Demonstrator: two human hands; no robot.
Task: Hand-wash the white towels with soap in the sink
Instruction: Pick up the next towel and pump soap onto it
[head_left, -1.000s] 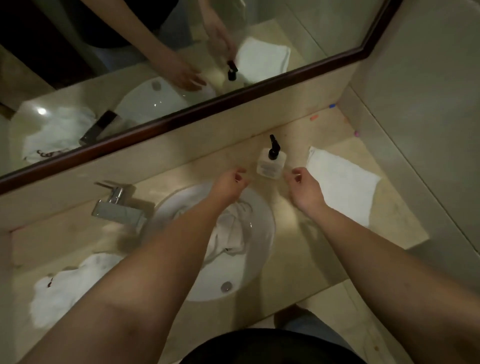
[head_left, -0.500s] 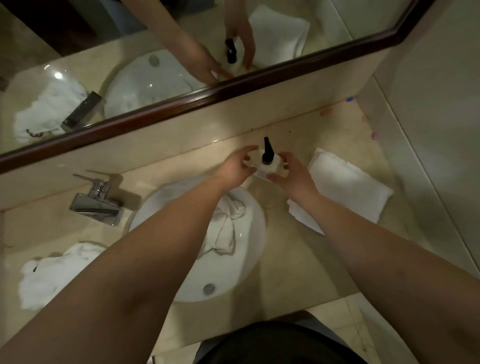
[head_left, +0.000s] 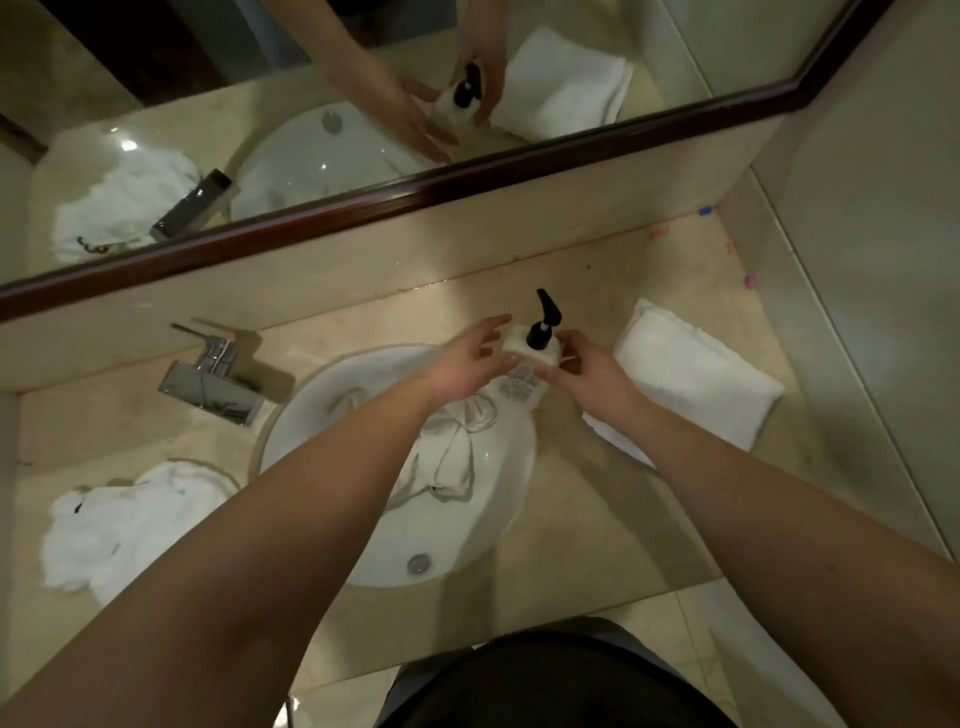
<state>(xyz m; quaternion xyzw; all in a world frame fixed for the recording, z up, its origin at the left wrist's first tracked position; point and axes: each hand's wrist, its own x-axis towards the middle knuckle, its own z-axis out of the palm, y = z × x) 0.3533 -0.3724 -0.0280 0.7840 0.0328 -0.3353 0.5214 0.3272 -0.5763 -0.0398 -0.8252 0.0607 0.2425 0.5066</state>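
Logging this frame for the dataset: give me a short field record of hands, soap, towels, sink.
left hand: fingers extended beside the soap bottle
right hand: holds the bottle, tilted over the basin edge
pump: black, on top
sink: white, one wet towel inside
folded towel: counter, right of sink
crumpled towel: counter, left of sink
faucet: chrome, no water visible

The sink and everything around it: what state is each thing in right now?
Soap bottle: lifted, tilted over the sink's far rim.
Right hand: grips the bottle.
Left hand: fingers spread, beside the bottle.
Sink: no water visible.
Towel in sink: bunched up.
Folded towel: neat, on the counter, right.
Crumpled towel: heaped, left.
Tap: no water running.
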